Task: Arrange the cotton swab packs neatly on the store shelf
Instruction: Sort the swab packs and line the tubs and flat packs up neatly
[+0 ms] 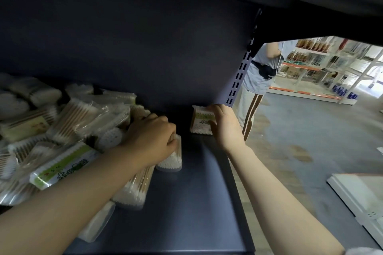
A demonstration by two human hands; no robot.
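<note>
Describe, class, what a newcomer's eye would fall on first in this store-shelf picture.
First, the jumbled heap of cotton swab packs on the shelf's left side. Next, the right hand standing one pack upright at the back right, while the left hand grips another pack mid-shelf.

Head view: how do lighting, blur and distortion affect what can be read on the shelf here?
Head view: the shelf interior is dim while the aisle at right is overexposed; wide-angle bending curves the shelf edge; the pack in the right hand and the left hand look soft, labels unreadable.
</note>
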